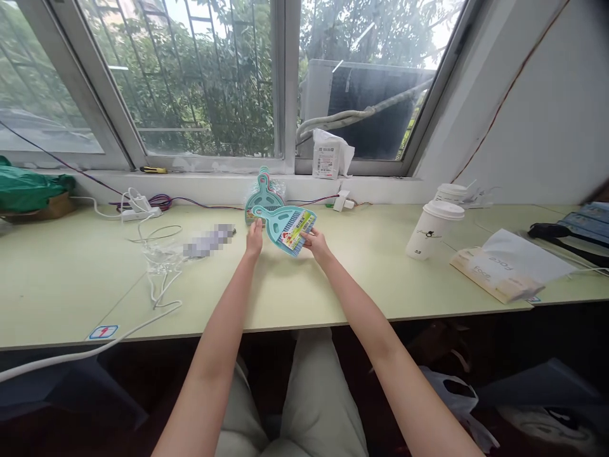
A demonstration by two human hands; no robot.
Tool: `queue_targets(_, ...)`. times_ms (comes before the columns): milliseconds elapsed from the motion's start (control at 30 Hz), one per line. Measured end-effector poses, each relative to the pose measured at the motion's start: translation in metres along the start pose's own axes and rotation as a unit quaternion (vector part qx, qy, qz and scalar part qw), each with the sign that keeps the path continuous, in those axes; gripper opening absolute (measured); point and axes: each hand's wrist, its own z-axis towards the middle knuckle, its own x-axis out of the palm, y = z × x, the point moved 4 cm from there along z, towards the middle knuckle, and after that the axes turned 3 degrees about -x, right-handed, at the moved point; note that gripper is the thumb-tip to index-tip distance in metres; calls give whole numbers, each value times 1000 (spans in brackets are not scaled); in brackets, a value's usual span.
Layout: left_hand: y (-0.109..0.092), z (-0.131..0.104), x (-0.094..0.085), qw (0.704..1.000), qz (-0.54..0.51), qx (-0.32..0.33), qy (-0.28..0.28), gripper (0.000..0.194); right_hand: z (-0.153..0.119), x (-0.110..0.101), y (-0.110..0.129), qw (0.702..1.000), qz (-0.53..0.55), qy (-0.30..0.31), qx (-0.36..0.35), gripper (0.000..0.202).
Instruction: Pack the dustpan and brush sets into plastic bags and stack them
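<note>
A small teal dustpan and brush set [281,219] is held tilted above the table, its bristles and a colourful label facing me. My left hand [254,237] is closed at its handle end, at the left. On the lower right, my right hand [316,244] pinches the wide edge by the label and bristles. Just behind stands a stack of similar dustpan sets [262,190], upright against the wall under the window, partly covered by the held one and with clear plastic wrapping around it.
White cups [428,231] and a tissue pack [499,270] are on the right of the table [295,304]. White cables [164,289] and a power strip [140,212] lie left. A white package [328,155] and a yellow cutter [153,170] rest on the sill.
</note>
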Motion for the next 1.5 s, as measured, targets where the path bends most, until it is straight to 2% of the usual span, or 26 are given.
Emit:
queue_targets(67,-4,-1,-24,978,134,81,-135,26,-1,-2,1,1000,-2,-11,-1,23)
queue_targets(100,-4,-2,-35,962,177,110,-177,27,-2,-3,2,1000,-2,-17,-1,23)
queue_targets(133,-2,-2,-43,951,198,126,-201,30,-3,-4,2,1000,-2,-22,0,23)
queue_targets(200,7,1,-57,952,197,113,-204,36,-3,-6,1,1000,3,-26,-1,23)
queue_targets(300,20,7,-70,965,190,46,-176,34,-2,-7,-1,1000,10,-25,-6,23)
queue_targets(367,22,8,-72,961,220,21,-164,30,-1,-8,-3,1000,10,-26,-6,23)
queue_targets(467,13,5,-62,957,256,67,-121,36,0,-8,-4,999,9,-34,-5,23)
queue_targets(567,-5,-4,-38,964,199,172,-46,52,1,-10,-2,999,20,-47,-10,23)
queue_targets(633,-16,-10,-24,964,165,210,-6,55,2,-14,0,997,33,-60,-17,23)
queue_targets(700,-23,-12,-14,964,162,208,46,53,3,-19,3,996,47,-79,-21,22)
queue_targets(767,-26,-12,-10,966,156,176,109,51,4,-24,6,993,52,-101,-20,22)
queue_targets(833,-26,-10,-12,966,136,150,160,50,5,-29,8,992,50,-119,-16,22)
queue_targets(900,-24,-7,-16,962,135,148,184,50,6,-32,8,990,49,-131,-12,22)
queue_targets(967,-19,-4,-20,953,190,168,164,52,7,-35,8,989,52,-138,-8,21)
queue_targets(1033,-12,-1,-24,932,289,196,93,51,7,-37,7,989,52,-139,-3,19)
queue_targets(1100,-6,0,-25,896,387,217,14,42,7,-38,8,989,46,-137,3,17)
queue_targets(1167,-1,-2,-24,868,445,216,-34,31,6,-37,9,991,33,-126,8,17)
queue_targets(1200,0,-2,-23,863,457,209,-52,29,5,-36,10,993,26,-118,11,17)
queue_targets(1367,5,-5,-22,880,428,170,-119,40,2,-28,9,995,-23,-73,64,20)
queue_targets(1433,11,-2,-21,881,432,156,-110,35,2,-26,9,993,-41,-59,88,19)
queue_targets(1500,18,3,-21,882,444,135,-78,21,1,-24,9,992,-53,-53,105,18)
